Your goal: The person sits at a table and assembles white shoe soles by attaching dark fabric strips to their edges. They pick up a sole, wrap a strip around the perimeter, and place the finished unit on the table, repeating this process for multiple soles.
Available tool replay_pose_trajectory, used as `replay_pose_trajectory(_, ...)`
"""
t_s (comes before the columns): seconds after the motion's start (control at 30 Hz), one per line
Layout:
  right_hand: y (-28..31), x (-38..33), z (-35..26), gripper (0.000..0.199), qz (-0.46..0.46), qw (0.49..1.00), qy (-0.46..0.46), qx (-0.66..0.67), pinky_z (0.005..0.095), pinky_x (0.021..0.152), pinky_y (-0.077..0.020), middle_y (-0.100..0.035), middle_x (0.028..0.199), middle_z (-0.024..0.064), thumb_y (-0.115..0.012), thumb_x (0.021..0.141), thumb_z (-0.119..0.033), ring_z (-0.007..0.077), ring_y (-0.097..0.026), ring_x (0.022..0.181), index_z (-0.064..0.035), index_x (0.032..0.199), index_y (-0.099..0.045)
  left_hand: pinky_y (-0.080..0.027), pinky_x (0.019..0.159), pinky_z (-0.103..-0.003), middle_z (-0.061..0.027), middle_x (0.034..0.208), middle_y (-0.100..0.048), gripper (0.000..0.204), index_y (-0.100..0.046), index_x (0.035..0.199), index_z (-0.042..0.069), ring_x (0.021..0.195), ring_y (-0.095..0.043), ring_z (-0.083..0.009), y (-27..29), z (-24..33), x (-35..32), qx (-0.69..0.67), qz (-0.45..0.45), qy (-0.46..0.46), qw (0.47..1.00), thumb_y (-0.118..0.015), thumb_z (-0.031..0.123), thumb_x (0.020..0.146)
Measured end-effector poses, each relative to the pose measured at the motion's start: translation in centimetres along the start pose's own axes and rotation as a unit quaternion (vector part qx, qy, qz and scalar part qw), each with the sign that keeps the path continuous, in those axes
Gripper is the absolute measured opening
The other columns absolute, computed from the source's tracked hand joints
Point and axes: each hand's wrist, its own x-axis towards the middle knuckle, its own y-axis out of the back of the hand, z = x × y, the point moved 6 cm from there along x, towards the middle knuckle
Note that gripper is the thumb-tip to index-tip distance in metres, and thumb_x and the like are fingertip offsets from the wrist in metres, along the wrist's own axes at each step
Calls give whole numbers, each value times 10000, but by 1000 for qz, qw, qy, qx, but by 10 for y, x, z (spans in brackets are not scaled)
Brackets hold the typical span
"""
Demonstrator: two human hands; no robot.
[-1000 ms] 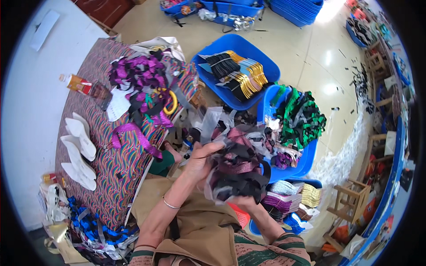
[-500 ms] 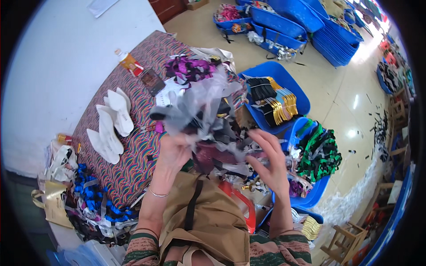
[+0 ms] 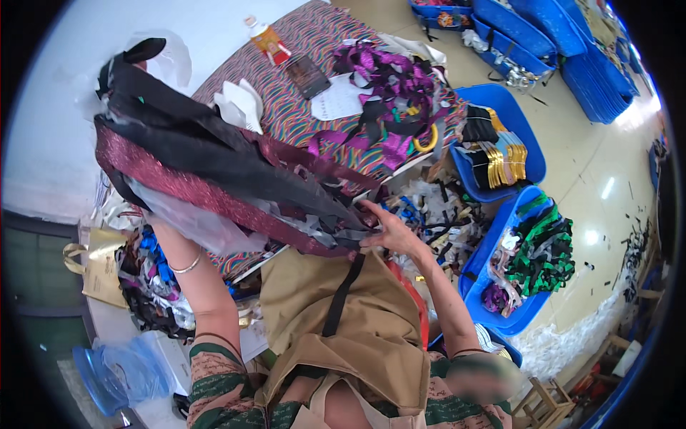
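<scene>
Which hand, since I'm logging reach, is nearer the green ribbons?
Right: the right hand is left of the green ribbons, apart from them. The left hand, mostly hidden behind the strips, is much farther left.

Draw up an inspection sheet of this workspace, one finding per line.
Surface: table under a wavy, multicoloured cloth.
Job's things: bundle of black and maroon strips, stretched out in front of the person.
Clutter: purple strips, yellow ring, bottle, dark flat box and white paper, all on the cloth.
Left grip: mostly hidden by the bundle; its forearm shows.
Right grip: at the bundle's near end; whether it pinches is unclear.
Cables: nothing seen.
Surroundings: blue tub with stacked black and gold pieces, blue tub with green and black strips, wooden stool, scraps on the floor.
</scene>
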Motion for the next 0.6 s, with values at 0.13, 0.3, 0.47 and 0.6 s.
replay_pose_trajectory(0.13,-36,11,-5,666,-4,997,33,68,297,793,-485,-654,1015,99,-768,759,-143,160,-603,884,-17,1348,-484,-505,763,-318,-53,954,-649,266,-646,1015,63,814,-626,-173,21,32,27,30,16,-45,998,-626,268,847)
replay_pose_trajectory(0.3,7,-20,-7,303,23,970,-63,236,221,669,-460,-671,893,-10,-686,843,-130,40,-554,744,-19,1125,-670,-506,768,-317,-53,957,-649,277,-646,1022,64,821,-628,-173,45,68,60,48,26,-80,995,-621,288,860)
replay_pose_trajectory(0.47,68,-42,-4,247,35,968,-84,234,213,647,-458,-676,855,-18,-682,831,-102,43,-569,729,20,1046,-688,-509,780,-321,-55,968,-648,298,-645,1042,66,841,-630,-177,70,83,69,43,36,-52,997,-611,313,878)
replay_pose_trajectory(0.6,102,-50,-27,278,-10,994,-108,17,244,597,-469,-657,786,-15,-735,780,-150,45,-568,685,-8,1017,-699,-458,950,-325,-93,1167,-602,368,-615,1173,43,1056,-581,-207,91,74,56,102,-28,-56,993,-545,309,929)
